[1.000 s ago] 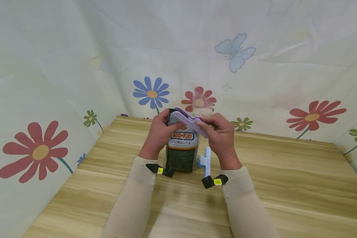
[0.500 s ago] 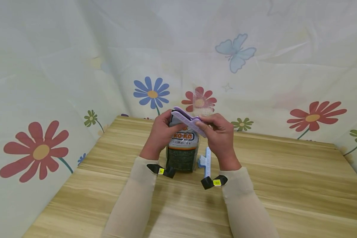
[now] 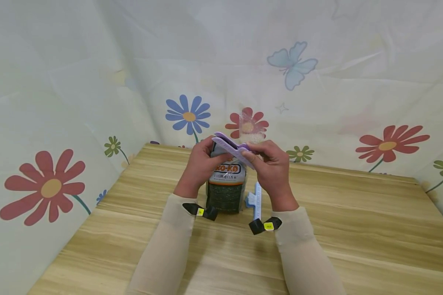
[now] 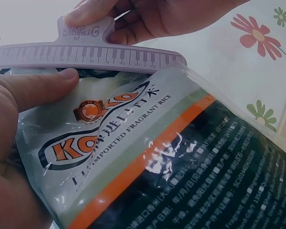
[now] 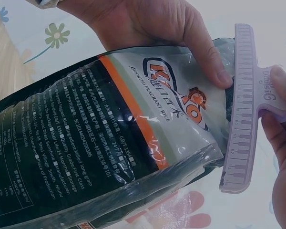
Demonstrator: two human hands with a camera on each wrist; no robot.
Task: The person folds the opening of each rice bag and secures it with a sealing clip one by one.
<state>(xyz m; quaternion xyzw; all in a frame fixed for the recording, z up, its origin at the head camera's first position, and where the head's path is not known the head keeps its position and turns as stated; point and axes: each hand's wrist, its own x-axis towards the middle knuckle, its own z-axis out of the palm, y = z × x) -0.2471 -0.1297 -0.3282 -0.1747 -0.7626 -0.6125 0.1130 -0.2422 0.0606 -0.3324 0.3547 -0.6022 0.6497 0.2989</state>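
L hand: grips rice bag top, ctr frame
R hand: pinches purple clip
Clamping: prob. midway, purple clip spread at bag top
Blue clip: on tbl, below ctr, unused

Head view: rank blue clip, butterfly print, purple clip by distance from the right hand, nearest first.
From the right hand:
1. Purple clip: pinched in its fingers, toward its left.
2. Blue clip: on the table, below the hand in the picture.
3. Butterfly print: farthest, high on the backdrop behind.
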